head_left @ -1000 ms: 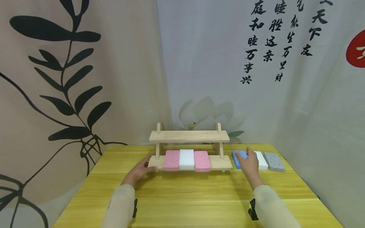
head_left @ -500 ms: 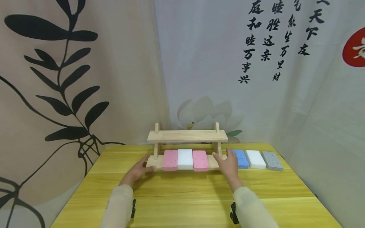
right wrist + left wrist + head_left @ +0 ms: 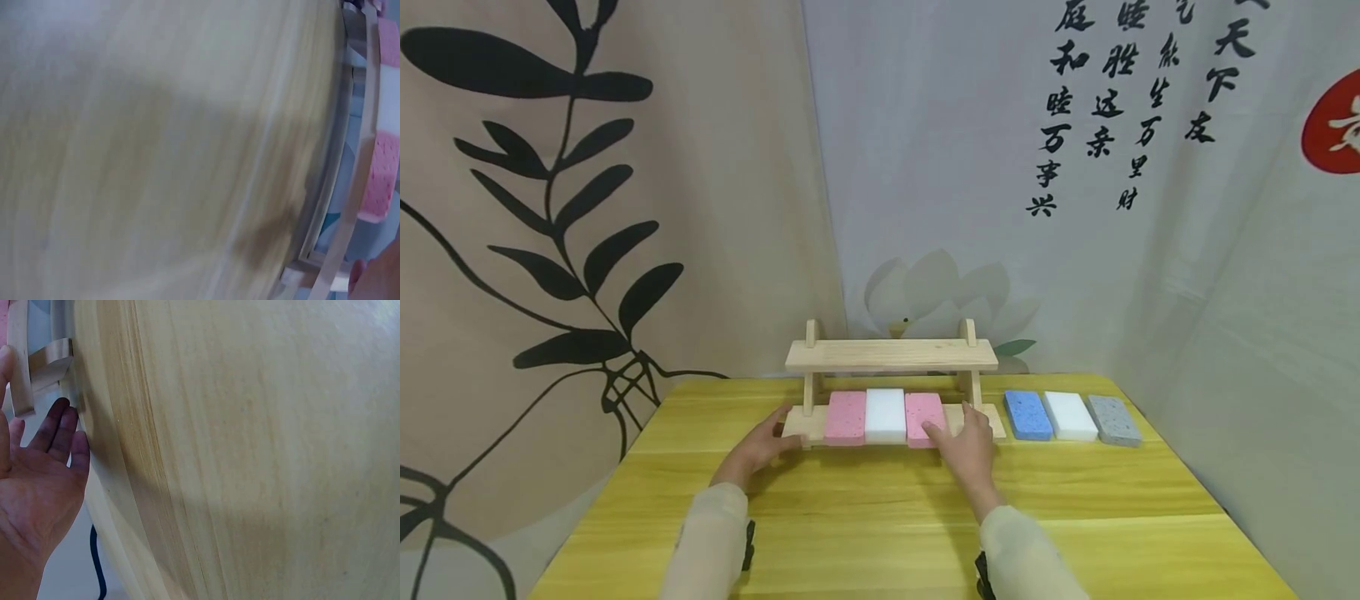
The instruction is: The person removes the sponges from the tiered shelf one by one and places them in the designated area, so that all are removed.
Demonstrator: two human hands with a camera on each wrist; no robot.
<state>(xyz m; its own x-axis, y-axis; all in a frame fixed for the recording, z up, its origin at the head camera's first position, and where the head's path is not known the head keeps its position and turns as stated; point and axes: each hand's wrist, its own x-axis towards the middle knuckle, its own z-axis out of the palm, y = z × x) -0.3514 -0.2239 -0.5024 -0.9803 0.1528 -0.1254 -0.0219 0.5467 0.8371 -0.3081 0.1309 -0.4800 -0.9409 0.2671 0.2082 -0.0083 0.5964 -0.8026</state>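
A two-tier wooden rack (image 3: pixel 891 355) stands on the table. On its lower board sit a pink sponge (image 3: pixel 846 418), a white sponge (image 3: pixel 885 416) and a second pink sponge (image 3: pixel 923 417), side by side. My left hand (image 3: pixel 756 450) is at the board's left end, its thumb by the front edge; the left wrist view shows its other fingers fairly straight. My right hand (image 3: pixel 967 450) reaches over the board's right part with fingers spread. Its thumb overlaps the right pink sponge's lower right corner in the head view. In the right wrist view only part of this hand shows, below the pink sponge (image 3: pixel 381 178).
Right of the rack, a blue sponge (image 3: pixel 1028 415), another white sponge (image 3: pixel 1070 416) and a grey sponge (image 3: pixel 1114 420) lie in a row on the wooden table (image 3: pixel 865 533). A printed curtain (image 3: pixel 737 208) hangs behind the table.
My right hand has moved left from over the blue sponge to the right pink sponge, carrying nothing visible. My left hand has stayed at the rack's left end. The sponges have kept their places.
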